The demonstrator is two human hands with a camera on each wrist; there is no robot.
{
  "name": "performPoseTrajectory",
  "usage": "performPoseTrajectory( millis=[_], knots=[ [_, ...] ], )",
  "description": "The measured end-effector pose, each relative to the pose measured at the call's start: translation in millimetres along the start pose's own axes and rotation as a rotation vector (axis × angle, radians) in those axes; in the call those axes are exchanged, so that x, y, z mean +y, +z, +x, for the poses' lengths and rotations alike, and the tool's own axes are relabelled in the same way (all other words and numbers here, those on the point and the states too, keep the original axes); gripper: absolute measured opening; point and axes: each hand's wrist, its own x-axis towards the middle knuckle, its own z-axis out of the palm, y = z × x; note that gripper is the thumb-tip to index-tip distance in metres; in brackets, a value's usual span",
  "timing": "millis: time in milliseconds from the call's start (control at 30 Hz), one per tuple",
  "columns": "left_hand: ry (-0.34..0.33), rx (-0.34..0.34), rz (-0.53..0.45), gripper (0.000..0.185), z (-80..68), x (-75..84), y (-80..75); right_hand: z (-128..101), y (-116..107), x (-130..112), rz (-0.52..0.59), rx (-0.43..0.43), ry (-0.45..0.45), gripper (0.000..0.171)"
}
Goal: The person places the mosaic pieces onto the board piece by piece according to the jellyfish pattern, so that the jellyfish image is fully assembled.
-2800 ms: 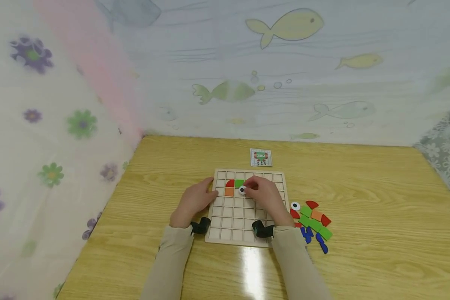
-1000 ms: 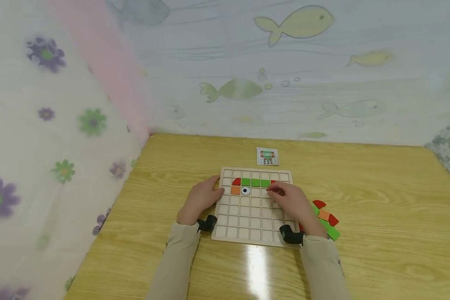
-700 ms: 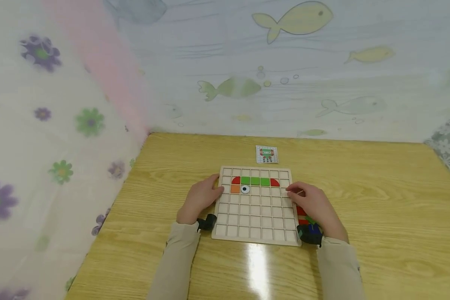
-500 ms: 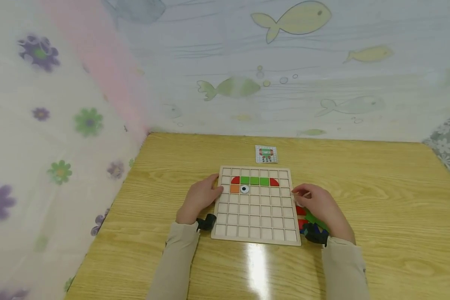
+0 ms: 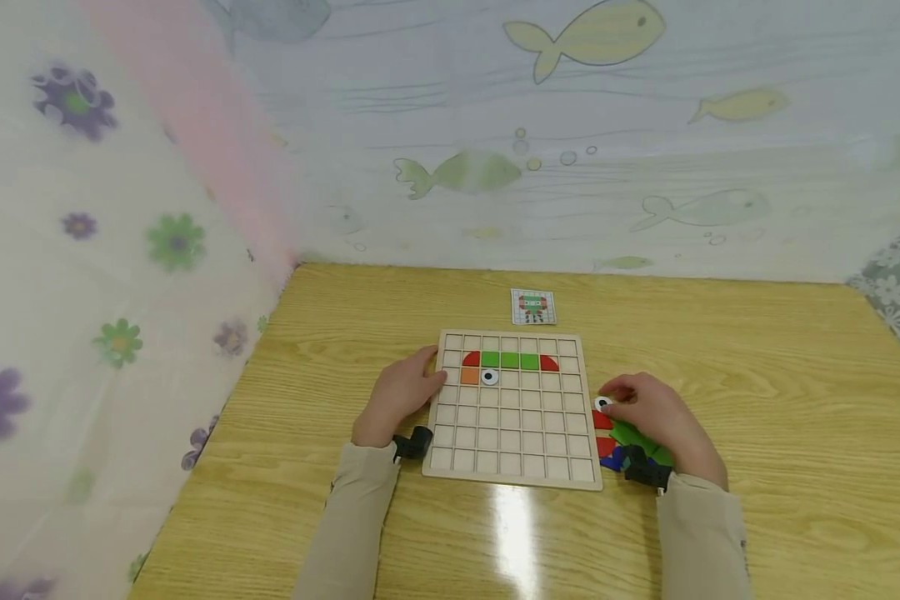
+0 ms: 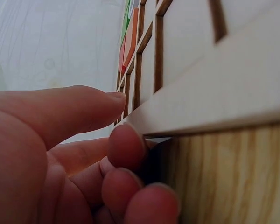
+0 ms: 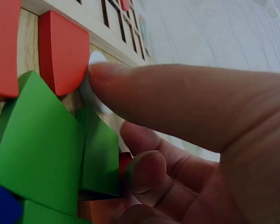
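A wooden grid board (image 5: 515, 450) lies on the table. Near its top sit a row of red quarter-round and green square tiles (image 5: 509, 361), with an orange square (image 5: 469, 376) and an eye disc (image 5: 489, 377) below. My left hand (image 5: 396, 397) holds the board's left edge, thumb at the rim and fingers curled against the side. Just right of the board, my right hand (image 5: 656, 421) has thumb and forefinger at a second white eye disc (image 5: 602, 403). The thumb (image 7: 149, 88) covers part of that disc in the right wrist view; the forefinger's contact is hidden there.
Loose red (image 5: 604, 447), green (image 5: 628, 435) and blue (image 5: 612, 460) pieces lie beside the board, partly under my right hand. A small pattern card (image 5: 533, 307) rests behind the board. Fabric with printed fish (image 5: 480, 172) hangs at the table's back.
My right hand has left the board and moved right to the loose pieces, reaching the second eye disc. The first eye disc, two more green squares and a red quarter-round now show on the board.
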Motion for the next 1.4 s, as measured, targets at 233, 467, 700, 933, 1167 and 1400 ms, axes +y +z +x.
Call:
performPoseTrajectory(
  millis=[233,467,700,933,1167,1400],
  knots=[
    [-0.007,-0.004,-0.004,0.054,6.0,3.8,3.8,1,-6,3,-0.029,0.004,0.004,0.023],
    [-0.014,0.018,0.022,0.054,2.0,-8.3,2.2,4,8,-5,0.045,-0.001,0.03,0.019],
    [0.003,0.01,0.007,0.054,4.0,-7.0,3.1,6,11,-8,0.072,0.084,0.049,0.025],
    [-0.019,0.0,0.013,0.055,4.2,-3.1,3.8,11,17,-18,0.121,0.102,0.046,0.025],
    [-0.025,-0.004,0.02,0.055,3.8,-2.1,2.7,23,32,-33,0.175,0.066,0.021,0.022],
    [-0.038,-0.015,0.016,0.055,3.1,-1.4,3.1,37,41,-47,0.143,0.077,-0.029,0.023]
  ],
)
